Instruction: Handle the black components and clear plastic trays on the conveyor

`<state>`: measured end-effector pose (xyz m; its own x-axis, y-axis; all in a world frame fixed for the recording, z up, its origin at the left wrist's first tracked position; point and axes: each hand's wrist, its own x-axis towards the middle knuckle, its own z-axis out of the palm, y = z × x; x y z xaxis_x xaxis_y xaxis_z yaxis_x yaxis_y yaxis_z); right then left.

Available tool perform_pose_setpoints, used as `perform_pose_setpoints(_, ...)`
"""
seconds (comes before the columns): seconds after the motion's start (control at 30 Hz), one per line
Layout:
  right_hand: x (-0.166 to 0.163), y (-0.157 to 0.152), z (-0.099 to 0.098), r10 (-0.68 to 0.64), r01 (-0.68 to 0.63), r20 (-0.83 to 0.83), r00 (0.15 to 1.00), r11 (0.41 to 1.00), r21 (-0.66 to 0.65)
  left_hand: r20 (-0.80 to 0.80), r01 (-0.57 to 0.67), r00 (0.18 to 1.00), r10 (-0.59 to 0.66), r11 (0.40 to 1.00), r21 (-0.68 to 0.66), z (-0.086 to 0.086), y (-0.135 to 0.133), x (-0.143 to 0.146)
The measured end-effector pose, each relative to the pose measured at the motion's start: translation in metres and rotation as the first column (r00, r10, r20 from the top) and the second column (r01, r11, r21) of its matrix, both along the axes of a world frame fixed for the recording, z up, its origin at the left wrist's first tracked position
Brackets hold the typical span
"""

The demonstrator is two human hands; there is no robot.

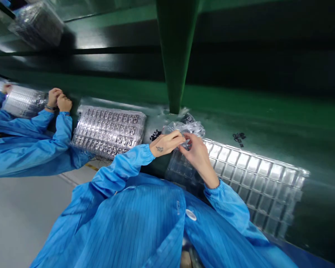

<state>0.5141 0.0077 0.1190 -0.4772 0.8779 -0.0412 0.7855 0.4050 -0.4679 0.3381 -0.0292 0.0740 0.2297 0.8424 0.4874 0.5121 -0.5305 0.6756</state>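
Plastic wrap (185, 128), clear and crumpled, sits bunched between my two hands at the near end of the empty clear tray (257, 175) on the green desk (268, 115). My left hand (167, 143) has its fingers pinched together on the wrap; my right hand (198, 154) has its fingers closed on it from the other side, resting over the tray's corner. Left of me lies a filled tray (108, 130) of small parts. Beyond it a co-worker's hands (58, 99) rest together by another tray stack (22, 100). Small black parts (239, 137) lie loose on the desk.
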Motion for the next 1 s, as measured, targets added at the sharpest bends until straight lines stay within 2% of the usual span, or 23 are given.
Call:
perform_pose_setpoints(0.07,-0.006,-0.002,-0.006,0.042,-0.051,0.091,0.995,0.994,0.097,0.083,0.008,0.997,-0.008,1.0,-0.002,-0.005,0.001,0.0)
perform_pose_setpoints(0.13,-0.011,-0.002,-0.01,0.041,-0.054,0.087,0.995,0.986,0.156,0.155,0.0,0.988,0.0,1.0,0.001,-0.007,-0.001,-0.001)
perform_pose_setpoints(0.2,-0.014,-0.002,-0.01,-0.027,0.029,-0.016,1.0,0.99,0.137,0.198,-0.014,0.98,0.016,1.0,-0.013,-0.007,-0.002,-0.003)
perform_pose_setpoints(0.27,-0.017,-0.001,-0.009,-0.143,0.151,-0.138,0.98,0.987,0.055,0.193,-0.012,0.981,0.025,0.998,-0.064,-0.007,-0.002,-0.007)
perform_pose_setpoints(0.3,-0.019,-0.001,-0.008,-0.189,0.195,-0.185,0.964,0.981,0.013,0.151,-0.01,0.988,0.026,0.994,-0.11,-0.008,0.0,-0.008)
perform_pose_setpoints(0.37,-0.025,-0.001,-0.007,-0.229,0.228,-0.25,0.941,0.973,-0.035,-0.037,-0.043,0.999,0.035,0.97,-0.239,-0.012,0.008,-0.01)
perform_pose_setpoints(0.47,-0.035,0.0,-0.011,-0.192,0.196,-0.277,0.941,0.981,-0.013,-0.367,-0.195,0.929,0.041,0.899,-0.393,-0.021,0.026,-0.013)
perform_pose_setpoints(0.53,-0.043,0.002,-0.018,-0.171,0.178,-0.25,0.953,0.984,0.007,-0.448,-0.267,0.892,0.054,0.863,-0.428,-0.026,0.036,-0.02)
perform_pose_setpoints(0.6,-0.05,0.006,-0.026,-0.169,0.177,-0.21,0.963,0.984,0.022,-0.414,-0.271,0.906,0.087,0.871,-0.41,-0.028,0.037,-0.032)
perform_pose_setpoints(0.67,-0.055,0.013,-0.033,-0.167,0.176,-0.181,0.969,0.984,0.038,-0.289,-0.272,0.941,0.176,0.901,-0.338,-0.026,0.027,-0.046)
perform_pose_setpoints(0.7,-0.056,0.017,-0.035,-0.163,0.175,-0.175,0.971,0.983,0.054,-0.205,-0.311,0.944,0.258,0.903,-0.298,-0.025,0.018,-0.051)
perform_pose_setpoints(0.77,-0.056,0.024,-0.038,-0.164,0.183,-0.177,0.97,0.979,0.094,-0.079,-0.453,0.89,0.45,0.846,-0.281,-0.024,-0.001,-0.057)
perform_pose_setpoints(0.83,-0.055,0.031,-0.038,-0.179,0.204,-0.185,0.966,0.971,0.123,-0.106,-0.559,0.822,0.559,0.761,-0.329,-0.029,-0.019,-0.052)
perform_pose_setpoints(0.9,-0.052,0.035,-0.036,-0.192,0.219,-0.191,0.963,0.967,0.133,-0.227,-0.583,0.812,0.538,0.723,-0.37,-0.042,-0.03,-0.04)
perform_pose_setpoints(1.0,-0.047,0.036,-0.033,-0.195,0.222,-0.187,0.963,0.965,0.137,-0.366,-0.578,0.811,0.456,0.718,-0.388,-0.066,-0.03,-0.017)
